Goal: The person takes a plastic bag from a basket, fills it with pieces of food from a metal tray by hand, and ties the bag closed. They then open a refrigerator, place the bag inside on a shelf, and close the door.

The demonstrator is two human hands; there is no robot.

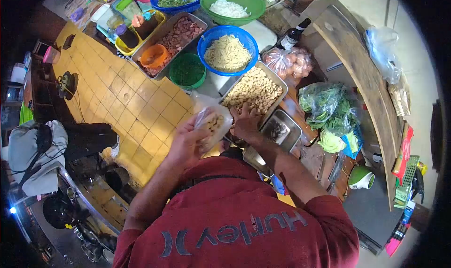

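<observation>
Your left hand (185, 143) grips a part-filled bag (213, 124); your right hand (245, 120) grabs more from the tray (256, 89).

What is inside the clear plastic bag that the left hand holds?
The clear plastic bag in the left hand holds a few pale tan pieces, like those in the metal tray. The fingers cover its lower part, so the amount is unclear.

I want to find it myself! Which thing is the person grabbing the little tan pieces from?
Look at the crowded counter at the top. Just below the blue basket of pale noodles sits a rectangular metal tray heaped with small tan chunks. The right hand reaches into its near end, and the left hand holds a clear bag. The other metal tray holds reddish pieces.
</observation>
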